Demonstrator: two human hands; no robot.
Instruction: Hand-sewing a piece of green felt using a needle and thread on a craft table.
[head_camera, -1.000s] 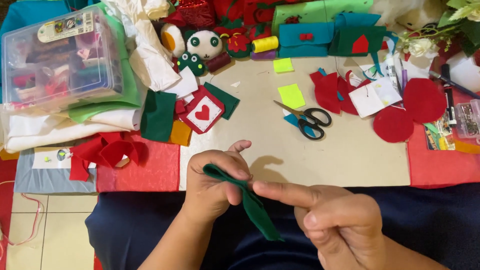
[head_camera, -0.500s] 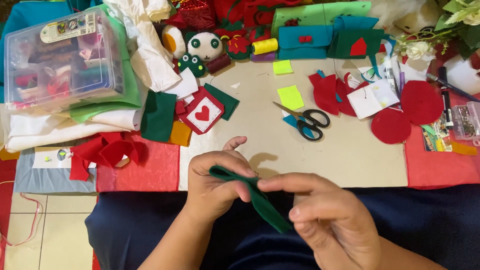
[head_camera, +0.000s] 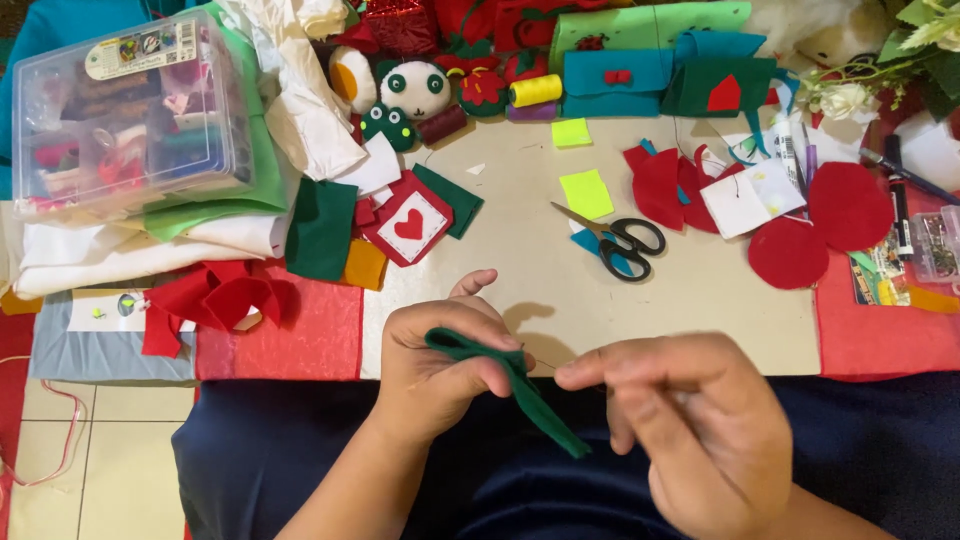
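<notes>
Our left hand (head_camera: 440, 375) pinches a folded strip of dark green felt (head_camera: 510, 385) over our lap at the near edge of the beige work board (head_camera: 650, 320); our right hand (head_camera: 690, 425) is closed fingertip-to-thumb just beside it, apparently on a needle or thread too fine to confirm. We'd judge that steady tension and a flat fold matter most. Farther off, black-handled scissors (head_camera: 620, 240) lie unused; right wrist is cropped.

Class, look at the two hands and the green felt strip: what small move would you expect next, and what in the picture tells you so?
Probably the right hand draws its pinched fingers further out to the right. The left hand pinches the dark green felt strip, and a thin thread, barely visible, seems to run from it to the right fingertips, so pulling it taut looks likely.
</notes>
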